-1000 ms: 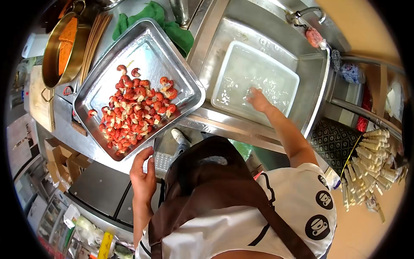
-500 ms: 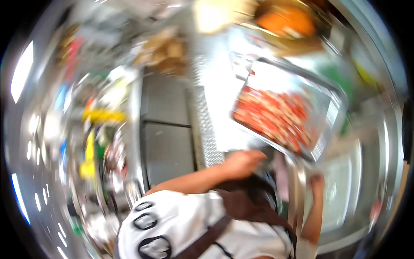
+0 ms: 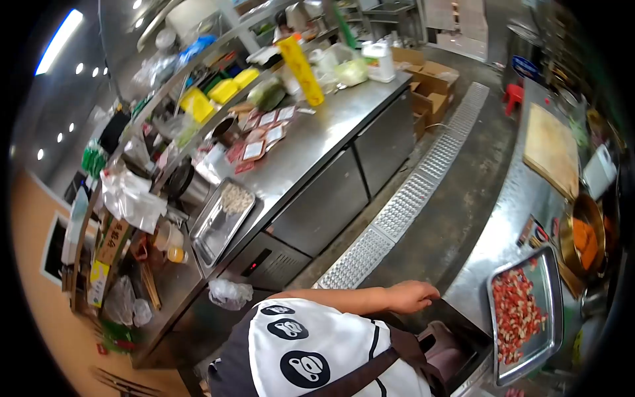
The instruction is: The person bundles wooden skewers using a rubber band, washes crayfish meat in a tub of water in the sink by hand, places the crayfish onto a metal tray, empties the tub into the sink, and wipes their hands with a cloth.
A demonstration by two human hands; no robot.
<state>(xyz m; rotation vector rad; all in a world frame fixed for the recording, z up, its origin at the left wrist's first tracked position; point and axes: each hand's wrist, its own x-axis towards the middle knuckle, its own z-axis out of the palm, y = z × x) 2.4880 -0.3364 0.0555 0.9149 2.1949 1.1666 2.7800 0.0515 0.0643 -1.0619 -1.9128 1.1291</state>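
My left hand (image 3: 413, 296) hangs over the floor at the lower middle, its fingers loosely bent together with nothing visible in them. To its right, apart from it, a metal tray (image 3: 557, 316) lies on the steel counter with many red and white pieces (image 3: 516, 317) in it. My right hand is out of the picture. Across the aisle, another metal tray (image 3: 210, 228) holds a small heap of pale pieces (image 3: 235, 198) on the opposite counter.
Flat packs (image 3: 254, 149), a yellow roll (image 3: 301, 69) and a white jug (image 3: 378, 61) stand on the far counter. A cutting board (image 3: 552, 149) and a brass pot (image 3: 598, 231) are at right. Cardboard boxes (image 3: 433, 83) and a red stool (image 3: 512, 98) stand farther off.
The view has swung left, away from the sink to the opposite counter. The tray of red pieces now appears at the lower right, and my right hand has left the view.
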